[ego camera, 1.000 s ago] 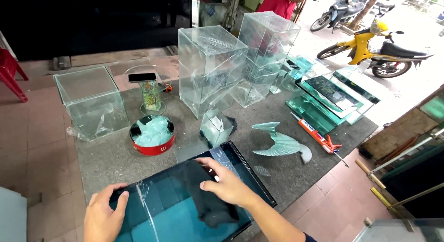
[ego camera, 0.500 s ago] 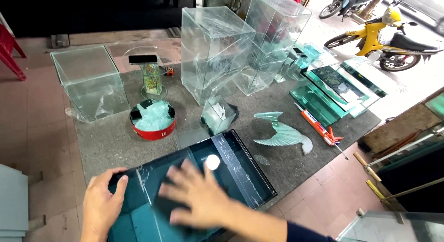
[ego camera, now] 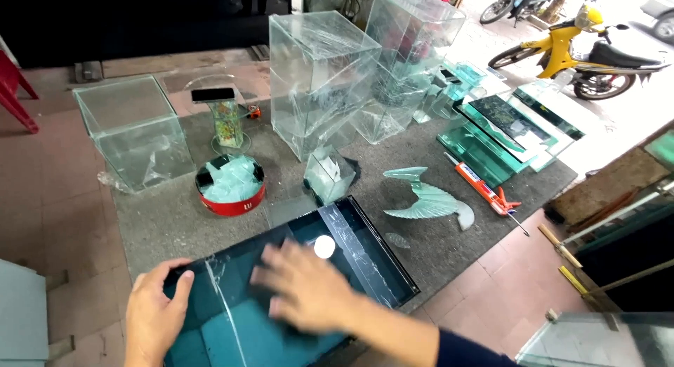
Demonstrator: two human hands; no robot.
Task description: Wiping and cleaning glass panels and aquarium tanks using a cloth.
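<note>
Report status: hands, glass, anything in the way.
Left hand grips dark glass tank edge. Right hand flat on glass, blurred. White disc just beyond fingers.

Both hands (ego camera: 232, 297) on dark glass tank (ego camera: 372, 262)
</note>
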